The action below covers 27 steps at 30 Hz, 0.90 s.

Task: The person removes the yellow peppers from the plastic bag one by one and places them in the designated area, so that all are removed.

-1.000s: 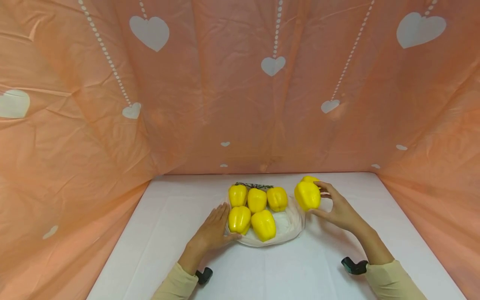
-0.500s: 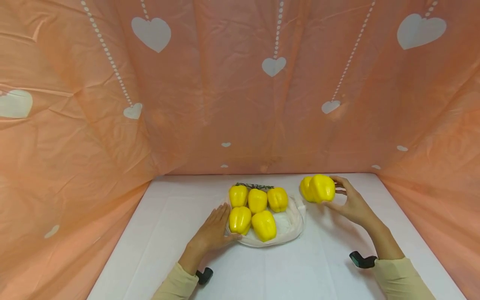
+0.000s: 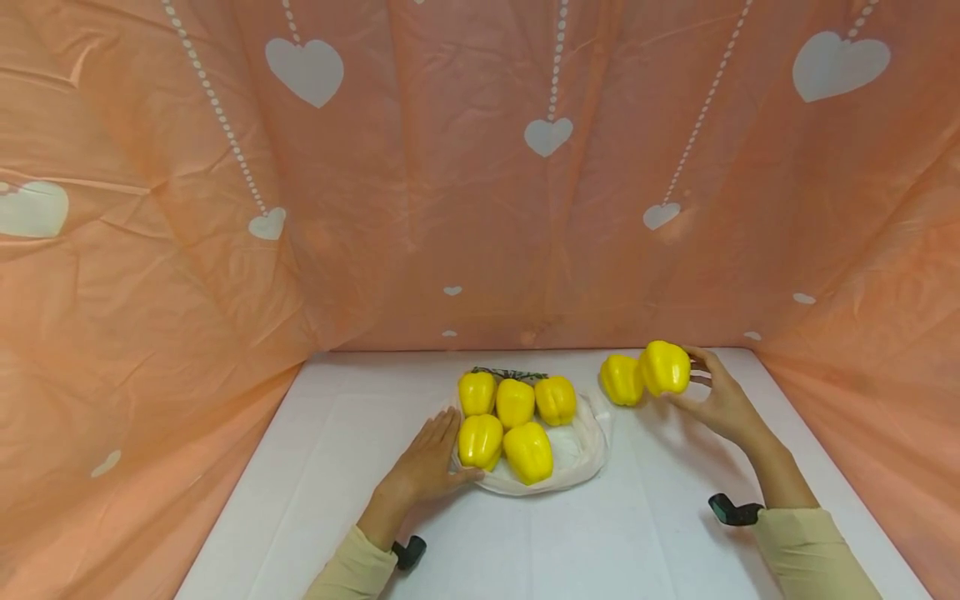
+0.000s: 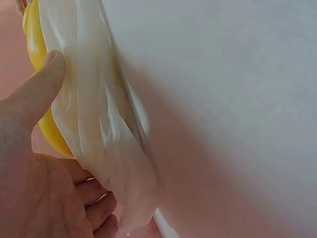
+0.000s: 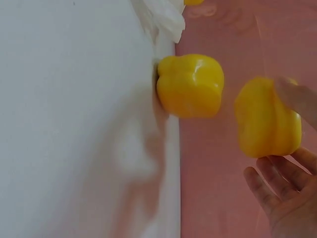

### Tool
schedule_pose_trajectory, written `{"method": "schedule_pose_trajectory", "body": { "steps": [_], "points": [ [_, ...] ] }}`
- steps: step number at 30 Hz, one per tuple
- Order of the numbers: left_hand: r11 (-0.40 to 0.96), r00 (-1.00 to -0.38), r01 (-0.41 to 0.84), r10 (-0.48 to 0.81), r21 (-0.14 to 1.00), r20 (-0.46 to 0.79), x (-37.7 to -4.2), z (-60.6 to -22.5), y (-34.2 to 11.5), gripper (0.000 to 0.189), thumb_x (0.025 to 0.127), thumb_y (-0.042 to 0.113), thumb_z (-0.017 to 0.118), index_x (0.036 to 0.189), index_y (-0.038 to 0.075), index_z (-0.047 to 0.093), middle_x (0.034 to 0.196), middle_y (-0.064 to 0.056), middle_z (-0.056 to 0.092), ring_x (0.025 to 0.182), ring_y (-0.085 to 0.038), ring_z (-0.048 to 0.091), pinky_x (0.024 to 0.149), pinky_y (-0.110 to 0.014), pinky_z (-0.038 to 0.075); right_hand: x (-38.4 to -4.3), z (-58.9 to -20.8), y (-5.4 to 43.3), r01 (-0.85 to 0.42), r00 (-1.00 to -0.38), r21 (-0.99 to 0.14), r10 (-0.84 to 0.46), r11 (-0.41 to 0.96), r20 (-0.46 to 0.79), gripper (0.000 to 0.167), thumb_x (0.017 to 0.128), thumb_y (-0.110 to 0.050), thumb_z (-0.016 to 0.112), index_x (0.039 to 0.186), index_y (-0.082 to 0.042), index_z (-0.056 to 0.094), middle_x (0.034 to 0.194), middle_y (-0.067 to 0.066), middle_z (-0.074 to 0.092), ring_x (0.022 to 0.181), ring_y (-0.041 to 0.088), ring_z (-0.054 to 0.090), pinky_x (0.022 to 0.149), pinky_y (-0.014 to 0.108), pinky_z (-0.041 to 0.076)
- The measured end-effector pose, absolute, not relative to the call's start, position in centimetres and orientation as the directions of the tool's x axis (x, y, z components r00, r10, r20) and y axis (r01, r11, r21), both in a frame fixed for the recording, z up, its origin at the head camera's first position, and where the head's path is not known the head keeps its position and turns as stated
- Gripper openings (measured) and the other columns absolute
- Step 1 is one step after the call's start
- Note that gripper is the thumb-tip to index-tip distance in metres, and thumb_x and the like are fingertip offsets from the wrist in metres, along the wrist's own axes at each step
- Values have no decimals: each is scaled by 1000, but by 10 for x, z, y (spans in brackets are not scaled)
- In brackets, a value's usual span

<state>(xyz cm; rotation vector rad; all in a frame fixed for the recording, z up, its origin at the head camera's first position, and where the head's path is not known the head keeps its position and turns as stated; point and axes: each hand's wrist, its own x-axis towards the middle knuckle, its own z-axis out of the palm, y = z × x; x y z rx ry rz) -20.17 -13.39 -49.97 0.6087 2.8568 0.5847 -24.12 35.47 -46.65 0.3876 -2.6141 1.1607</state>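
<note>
My right hand (image 3: pixel 723 407) holds a yellow bell pepper (image 3: pixel 665 368) up between thumb and fingers, raised above the table. Just left of it, a second yellow bell pepper (image 3: pixel 621 381) stands on the table; the right wrist view shows a gap between that standing pepper (image 5: pixel 190 87) and the held pepper (image 5: pixel 265 119). Several more yellow peppers (image 3: pixel 514 403) sit in a whitish plastic bag (image 3: pixel 592 457) with its rim folded down. Against the bag's left side lies my left hand (image 3: pixel 426 458), fingers extended, with the thumb (image 4: pixel 47 82) touching the plastic in the left wrist view.
A white cloth covers the table (image 3: pixel 337 400). Orange sheeting (image 3: pixel 480 208) with white hearts rises behind and along both sides. A dark printed strip (image 3: pixel 510 372) shows at the bag's back edge. Each wrist carries a small black camera (image 3: pixel 735 510).
The right hand has carried its pepper rightward and back, away from the bag, past the standing pepper, which now shows fully. The left hand has stayed at the bag.
</note>
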Motion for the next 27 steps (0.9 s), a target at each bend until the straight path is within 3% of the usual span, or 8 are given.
{"method": "schedule_pose_trajectory", "body": {
  "steps": [7,10,12,14,27],
  "points": [
    [840,-904,353,420,412,-82,-201,-499,-134,111,96,59,74,166,-10,22,176,-27,18,164,-39,18,136,-51,15,-248,-474,362,-311,-942,-701,-107,642,319,87,92,-11,86,158,8,32,150,35,46,133,55,50,98,-1,41],
    [841,-904,354,420,408,-83,-202,-500,-134,111,96,59,74,166,-10,22,176,-27,18,164,-39,18,136,-51,15,-250,-477,364,-269,-956,-706,-92,655,279,89,93,-14,86,159,7,30,152,35,44,135,55,48,113,28,52],
    [842,-903,356,421,405,-82,-202,-500,-134,112,96,59,74,166,-11,22,176,-27,18,164,-39,18,136,-51,15,-251,-479,364,-238,-965,-712,-80,661,248,90,94,-17,85,159,7,28,153,35,43,136,55,47,116,53,49],
    [844,-903,357,421,401,-84,-203,-501,-134,112,96,60,74,166,-10,22,176,-27,18,164,-39,18,136,-51,15,-253,-481,365,-214,-973,-727,-74,652,220,90,95,-17,84,160,7,26,153,36,41,137,56,45,112,69,42],
    [856,-905,350,413,381,-96,-204,-501,-133,111,97,62,72,167,-8,21,176,-25,17,165,-38,16,136,-50,14,-266,-499,369,-123,-992,-784,-62,608,108,95,97,-21,82,162,9,20,153,40,36,138,58,45,116,67,41]
  ]
}}
